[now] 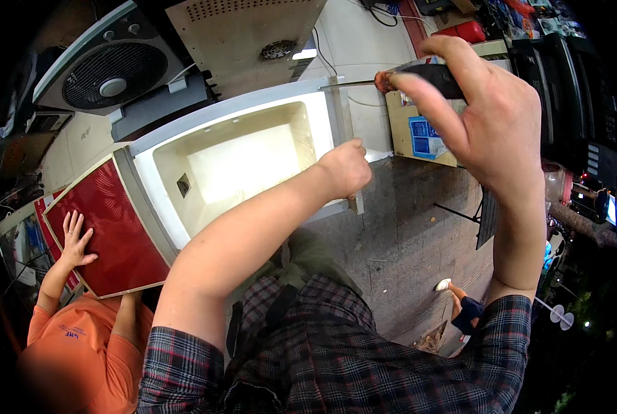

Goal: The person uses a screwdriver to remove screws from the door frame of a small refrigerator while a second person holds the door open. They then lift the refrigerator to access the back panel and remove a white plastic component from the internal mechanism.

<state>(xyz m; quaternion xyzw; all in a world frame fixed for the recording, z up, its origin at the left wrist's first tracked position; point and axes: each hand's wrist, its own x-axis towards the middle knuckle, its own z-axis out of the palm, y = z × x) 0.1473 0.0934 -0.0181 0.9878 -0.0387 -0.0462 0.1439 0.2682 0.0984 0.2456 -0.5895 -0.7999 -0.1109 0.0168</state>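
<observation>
My right hand [491, 114] grips the dark handle of a screwdriver [436, 77]. Its thin shaft points left, with the tip at the far right corner of the grey rim around a white tub-shaped cabinet [149, 181], which looks like a refrigerator on its back. My left hand [348, 169] is closed over the cabinet's right edge, at a grey metal strip [343, 114]. Whatever lies inside those fingers is hidden. The cabinet's hollow has cream walls and a small square recess [183, 184] at the left.
At left, a person in an orange shirt [80, 352] rests a hand on a red framed panel [118, 228]. Behind stand a box fan [111, 72] and a perforated metal casing [239, 48]. A wooden box [401, 127] is at right. Another person's leg [455, 297] shows lower right.
</observation>
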